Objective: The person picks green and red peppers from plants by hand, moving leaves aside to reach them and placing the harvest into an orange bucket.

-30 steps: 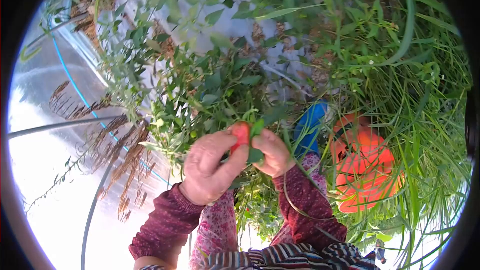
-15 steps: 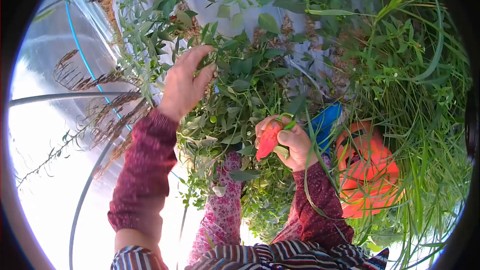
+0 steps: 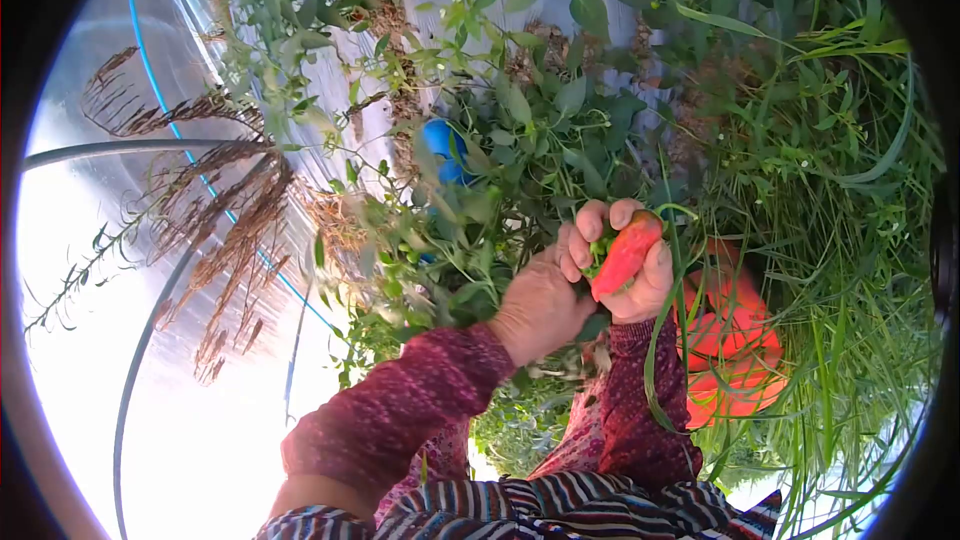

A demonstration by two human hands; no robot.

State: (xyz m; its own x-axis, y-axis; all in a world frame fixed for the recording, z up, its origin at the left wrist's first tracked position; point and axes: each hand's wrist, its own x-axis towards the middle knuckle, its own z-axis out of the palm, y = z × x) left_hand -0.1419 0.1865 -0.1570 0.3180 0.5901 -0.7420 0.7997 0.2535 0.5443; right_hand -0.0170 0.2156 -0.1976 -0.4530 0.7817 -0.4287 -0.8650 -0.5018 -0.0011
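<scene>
A red pepper with a green stem is held in my right hand, its tip slanting down to the left. My left hand has come up against the right one, its fingers curled beside the pepper. Some green bits show between the hands; whether the left fingers pinch them is hidden. Leafy pepper plants surround both hands.
Tall grass crowds the right side, partly covering bright red-orange things low down. Something blue shows among the leaves. A dark hoop pipe, a blue line and dried brown stalks stand left by plastic film.
My left hand has left the foliage at upper left and moved down and right to meet my right hand. The right hand has shifted right and slightly up with the pepper.
</scene>
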